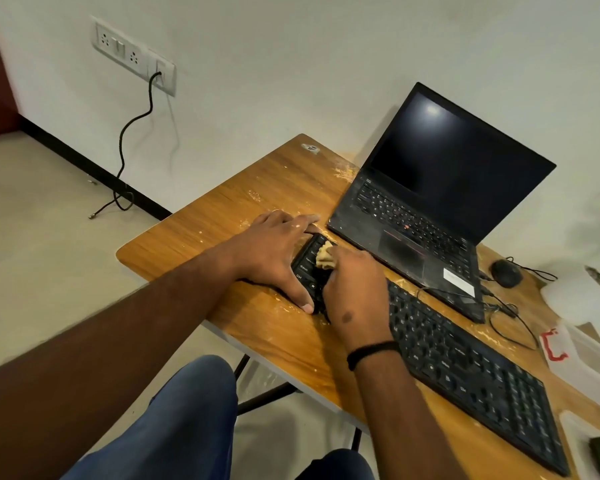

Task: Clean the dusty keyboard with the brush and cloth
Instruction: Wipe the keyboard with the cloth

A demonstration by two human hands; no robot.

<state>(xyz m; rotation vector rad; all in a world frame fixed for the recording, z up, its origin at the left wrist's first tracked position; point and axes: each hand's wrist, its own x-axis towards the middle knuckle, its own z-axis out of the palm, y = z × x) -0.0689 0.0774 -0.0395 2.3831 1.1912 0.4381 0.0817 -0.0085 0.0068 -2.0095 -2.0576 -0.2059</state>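
Observation:
A long black keyboard (pixel 465 368) lies diagonally on the wooden table (pixel 222 237). My left hand (pixel 278 251) rests flat over its far left end, with the thumb along the near edge. A bunched yellow cloth (pixel 325 257) sits on the keys at that end, and my right hand (pixel 355 289) grips it, fingers curled around it. The keys under both hands are hidden. No brush can be made out.
An open black laptop (pixel 430 209) stands right behind the keyboard. A black mouse (pixel 506 273) with its cable lies at the right, beside white plastic containers (pixel 589 368). Pale dust streaks mark the table. A black cable (pixel 132 133) hangs from a wall socket.

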